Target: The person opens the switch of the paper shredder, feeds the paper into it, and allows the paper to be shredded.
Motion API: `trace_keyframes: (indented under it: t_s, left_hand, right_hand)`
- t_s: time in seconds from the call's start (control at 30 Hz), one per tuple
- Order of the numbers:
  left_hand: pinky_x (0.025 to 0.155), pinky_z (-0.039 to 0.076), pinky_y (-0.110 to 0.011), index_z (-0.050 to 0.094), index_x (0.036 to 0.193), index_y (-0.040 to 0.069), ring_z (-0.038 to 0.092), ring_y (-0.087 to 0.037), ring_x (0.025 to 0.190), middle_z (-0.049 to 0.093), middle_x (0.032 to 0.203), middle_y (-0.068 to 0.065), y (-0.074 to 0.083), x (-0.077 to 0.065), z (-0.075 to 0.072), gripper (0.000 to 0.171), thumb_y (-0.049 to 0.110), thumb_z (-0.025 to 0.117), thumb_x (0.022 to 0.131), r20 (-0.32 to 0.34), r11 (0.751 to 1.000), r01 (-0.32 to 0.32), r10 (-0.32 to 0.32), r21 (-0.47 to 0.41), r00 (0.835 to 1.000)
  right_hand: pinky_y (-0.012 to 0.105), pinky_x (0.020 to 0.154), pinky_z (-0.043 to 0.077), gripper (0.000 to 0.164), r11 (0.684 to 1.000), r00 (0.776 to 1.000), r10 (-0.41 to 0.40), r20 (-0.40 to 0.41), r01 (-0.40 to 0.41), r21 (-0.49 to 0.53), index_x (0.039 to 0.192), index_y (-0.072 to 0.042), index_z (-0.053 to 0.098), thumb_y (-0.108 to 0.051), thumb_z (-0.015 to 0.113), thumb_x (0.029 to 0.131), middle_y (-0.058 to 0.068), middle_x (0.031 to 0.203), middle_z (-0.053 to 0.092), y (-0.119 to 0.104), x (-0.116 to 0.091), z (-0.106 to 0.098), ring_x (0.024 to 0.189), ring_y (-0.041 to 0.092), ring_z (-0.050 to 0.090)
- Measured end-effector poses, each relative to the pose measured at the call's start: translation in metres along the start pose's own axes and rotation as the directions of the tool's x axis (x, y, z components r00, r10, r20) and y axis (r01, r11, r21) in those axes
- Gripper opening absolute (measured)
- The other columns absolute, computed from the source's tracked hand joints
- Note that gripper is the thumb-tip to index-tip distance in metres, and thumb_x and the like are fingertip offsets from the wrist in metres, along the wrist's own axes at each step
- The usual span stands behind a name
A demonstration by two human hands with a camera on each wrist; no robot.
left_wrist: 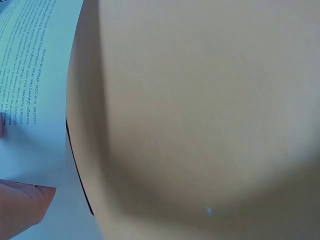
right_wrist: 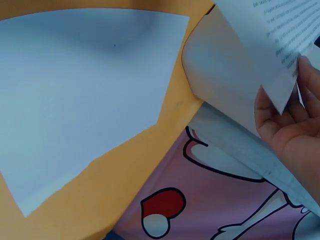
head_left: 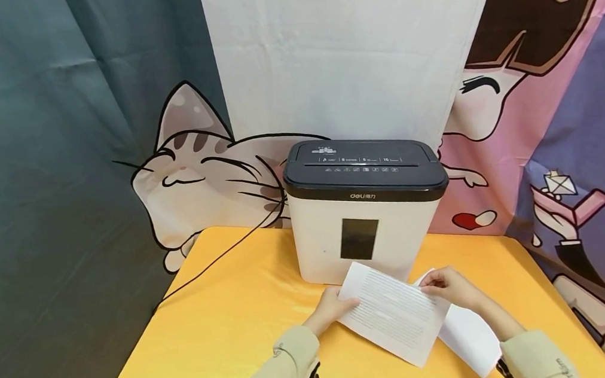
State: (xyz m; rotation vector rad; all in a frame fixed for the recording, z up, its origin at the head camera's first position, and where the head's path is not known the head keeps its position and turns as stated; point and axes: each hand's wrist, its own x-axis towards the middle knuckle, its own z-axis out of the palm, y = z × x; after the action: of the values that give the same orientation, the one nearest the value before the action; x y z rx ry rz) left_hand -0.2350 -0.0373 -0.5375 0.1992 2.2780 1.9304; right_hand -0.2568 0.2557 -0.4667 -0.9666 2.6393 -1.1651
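Note:
A printed sheet of paper [head_left: 391, 310] is held tilted between my two hands, in front of a white paper shredder [head_left: 314, 236] with a dark top. My left hand [head_left: 333, 305] pinches its left edge, thumb on top; in the left wrist view only part of that left hand [left_wrist: 22, 207] shows beside the printed sheet [left_wrist: 35, 65]. Across from it, my right hand [head_left: 451, 287] pinches the upper right corner. The right wrist view shows this right hand [right_wrist: 295, 120] with the corner between thumb and fingers. Below lies a white sheet [head_left: 472, 339] with an uneven edge.
The shredder's feed slot [head_left: 359, 163] runs along its top. A black cord [head_left: 217, 259] trails left from it across the yellow tablecloth [head_left: 227, 315]. Behind stand a pale curtain [head_left: 344, 53] and cartoon-printed cloths [head_left: 200, 192].

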Motion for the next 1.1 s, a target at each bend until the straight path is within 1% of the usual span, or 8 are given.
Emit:
trace_keyframes:
  t_s: [0.23, 0.33, 0.47, 0.53, 0.63, 0.8, 0.97, 1.1]
  left_hand:
    - [0.059, 0.048, -0.019, 0.067, 0.090, -0.013, 0.057, -0.006, 0.064, 0.069, 0.084, -0.027, -0.005, 0.000, -0.017, 0.019, 0.003, 0.068, 0.081, -0.030, 1.000, -0.018, 0.018, 0.012, 0.999]
    - [0.060, 0.048, -0.019, 0.066, 0.091, -0.014, 0.061, -0.010, 0.066, 0.068, 0.084, -0.028, 0.000, -0.003, -0.024, 0.019, 0.002, 0.067, 0.081, -0.047, 1.000, -0.023, 0.023, 0.009, 0.999]
    - [0.062, 0.049, -0.021, 0.064, 0.091, -0.018, 0.065, -0.020, 0.071, 0.067, 0.084, -0.032, 0.021, -0.015, -0.035, 0.020, -0.001, 0.065, 0.081, -0.052, 1.000, -0.026, 0.026, -0.007, 0.998]
    - [0.064, 0.051, -0.023, 0.063, 0.092, -0.019, 0.066, -0.027, 0.074, 0.066, 0.085, -0.033, 0.029, -0.020, -0.039, 0.021, -0.001, 0.064, 0.081, -0.048, 1.000, -0.022, 0.022, -0.015, 0.999]
    - [0.065, 0.051, -0.022, 0.063, 0.093, -0.019, 0.066, -0.026, 0.074, 0.067, 0.086, -0.033, 0.031, -0.023, -0.044, 0.021, -0.001, 0.064, 0.082, -0.049, 0.999, -0.021, 0.020, -0.036, 0.999]
    - [0.066, 0.052, -0.023, 0.062, 0.096, -0.019, 0.066, -0.017, 0.074, 0.068, 0.088, -0.031, 0.032, -0.029, -0.047, 0.022, -0.001, 0.063, 0.084, -0.062, 0.998, 0.013, -0.017, -0.069, 0.998]
    - [0.071, 0.056, -0.029, 0.061, 0.101, -0.019, 0.069, -0.023, 0.080, 0.067, 0.094, -0.030, 0.033, -0.029, -0.048, 0.024, 0.000, 0.063, 0.085, -0.082, 0.996, 0.033, -0.040, -0.086, 0.996]
    - [0.072, 0.056, -0.031, 0.061, 0.103, -0.017, 0.069, -0.025, 0.083, 0.067, 0.097, -0.029, 0.025, -0.024, -0.049, 0.026, 0.002, 0.064, 0.086, -0.093, 0.993, 0.048, -0.058, -0.104, 0.994]
  right_hand:
    - [0.018, 0.054, 0.040, 0.010, 0.994, 0.996, -0.056, 0.074, 0.049, 0.096, 0.081, 0.004, 0.061, 0.003, 0.056, 0.090, 0.010, 0.068, 0.057, -0.004, -0.001, 0.007, 0.066, -0.006, 0.044]
    - [0.018, 0.053, 0.039, 0.011, 0.990, 0.996, -0.054, 0.071, 0.043, 0.137, 0.081, 0.003, 0.060, 0.002, 0.056, 0.091, 0.009, 0.068, 0.055, -0.004, 0.000, 0.009, 0.066, -0.006, 0.043]
    - [0.019, 0.054, 0.040, 0.011, 0.985, 0.995, -0.059, 0.084, 0.044, 0.169, 0.082, 0.004, 0.059, 0.001, 0.054, 0.092, 0.011, 0.069, 0.055, -0.004, 0.000, 0.010, 0.066, -0.006, 0.044]
    - [0.019, 0.056, 0.042, 0.011, 0.979, 0.991, -0.064, 0.118, 0.039, 0.200, 0.085, 0.006, 0.058, 0.002, 0.052, 0.093, 0.014, 0.070, 0.054, -0.004, -0.001, 0.009, 0.068, -0.005, 0.045]
    - [0.020, 0.061, 0.045, 0.012, 0.962, 0.981, -0.070, 0.181, 0.018, 0.274, 0.091, 0.010, 0.054, 0.001, 0.048, 0.096, 0.017, 0.074, 0.055, -0.005, -0.002, 0.009, 0.069, 0.001, 0.049]
    - [0.022, 0.070, 0.051, 0.019, 0.920, 0.977, -0.085, 0.196, 0.001, 0.392, 0.103, 0.017, 0.046, 0.000, 0.046, 0.097, 0.005, 0.088, 0.063, -0.001, -0.002, 0.013, 0.078, 0.004, 0.057]
    - [0.022, 0.071, 0.052, 0.028, 0.902, 0.990, -0.028, 0.135, -0.033, 0.431, 0.112, 0.021, 0.043, -0.002, 0.048, 0.096, -0.010, 0.096, 0.064, 0.001, -0.001, 0.021, 0.080, 0.001, 0.060]
    - [0.021, 0.072, 0.051, 0.035, 0.885, 0.993, 0.000, 0.118, -0.055, 0.462, 0.116, 0.024, 0.042, -0.004, 0.050, 0.096, -0.015, 0.098, 0.064, -0.001, 0.001, 0.027, 0.082, -0.001, 0.059]
